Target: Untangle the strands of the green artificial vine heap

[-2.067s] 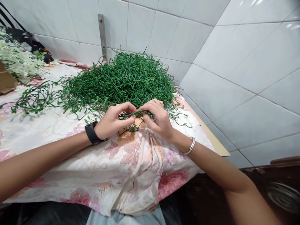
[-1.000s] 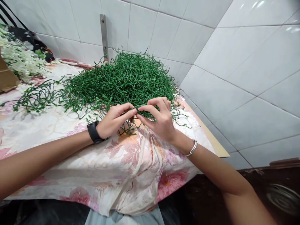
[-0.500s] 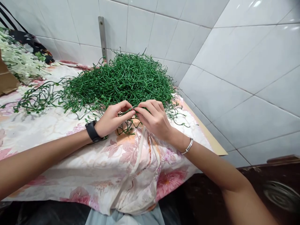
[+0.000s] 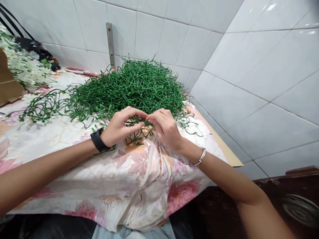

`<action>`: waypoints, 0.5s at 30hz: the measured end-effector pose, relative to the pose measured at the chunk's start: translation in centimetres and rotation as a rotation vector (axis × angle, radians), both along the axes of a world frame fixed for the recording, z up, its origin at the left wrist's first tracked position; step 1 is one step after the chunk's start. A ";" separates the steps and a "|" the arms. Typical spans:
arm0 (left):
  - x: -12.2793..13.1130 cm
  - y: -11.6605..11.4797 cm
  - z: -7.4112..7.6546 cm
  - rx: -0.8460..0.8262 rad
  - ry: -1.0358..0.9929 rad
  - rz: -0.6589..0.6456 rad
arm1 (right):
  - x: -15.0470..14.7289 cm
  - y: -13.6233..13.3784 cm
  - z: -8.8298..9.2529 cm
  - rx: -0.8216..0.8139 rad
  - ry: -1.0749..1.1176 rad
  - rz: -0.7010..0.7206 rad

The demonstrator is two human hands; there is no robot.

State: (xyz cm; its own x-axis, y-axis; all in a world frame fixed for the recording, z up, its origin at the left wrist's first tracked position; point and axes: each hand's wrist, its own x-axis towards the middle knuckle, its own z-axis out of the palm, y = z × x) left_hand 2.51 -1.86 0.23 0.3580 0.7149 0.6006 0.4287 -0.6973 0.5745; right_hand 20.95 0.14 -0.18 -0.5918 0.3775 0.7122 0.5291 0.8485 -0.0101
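A big tangled heap of thin green artificial flower stems (image 4: 142,86) lies on the flowered tablecloth (image 4: 99,186). Just in front of it, my left hand (image 4: 124,122) has its thumb and forefinger apart, the forefinger's tip touching the fingertips of my right hand (image 4: 165,127). My right thumb and fingers are pinched together on a green stem, mostly hidden behind the fingers. A few loose stems (image 4: 136,137) lie below and between the hands.
White artificial flowers (image 4: 32,69) and a brown cardboard piece (image 4: 10,83) are at the left. A metal strip (image 4: 110,44) stands against the tiled wall (image 4: 159,36). The board's edge (image 4: 229,156) shows at the right, beside the wall.
The left thumb and forefinger have parted, and the green stem seen between both hands is now mostly hidden. The view has shifted slightly.
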 end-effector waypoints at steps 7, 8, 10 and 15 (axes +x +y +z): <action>0.1 -0.1 -0.1 0.078 0.050 0.027 | -0.2 -0.2 0.1 -0.084 0.071 0.065; 0.2 -0.2 -0.2 0.089 0.052 0.032 | -0.2 -0.2 0.1 -0.088 0.071 0.072; 0.2 -0.2 -0.3 0.099 0.051 0.042 | -0.3 -0.2 0.2 -0.096 0.067 0.079; 0.2 -0.2 -0.3 0.055 0.055 0.044 | -0.3 -0.3 0.1 -0.185 0.089 0.098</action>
State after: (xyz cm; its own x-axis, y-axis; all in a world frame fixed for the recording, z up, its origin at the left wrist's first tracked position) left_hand 2.68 -2.07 -0.09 0.3607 0.6971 0.6196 0.4894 -0.7070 0.5106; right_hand 20.70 -0.11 -0.05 -0.5700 0.4504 0.6872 0.4346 0.8751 -0.2130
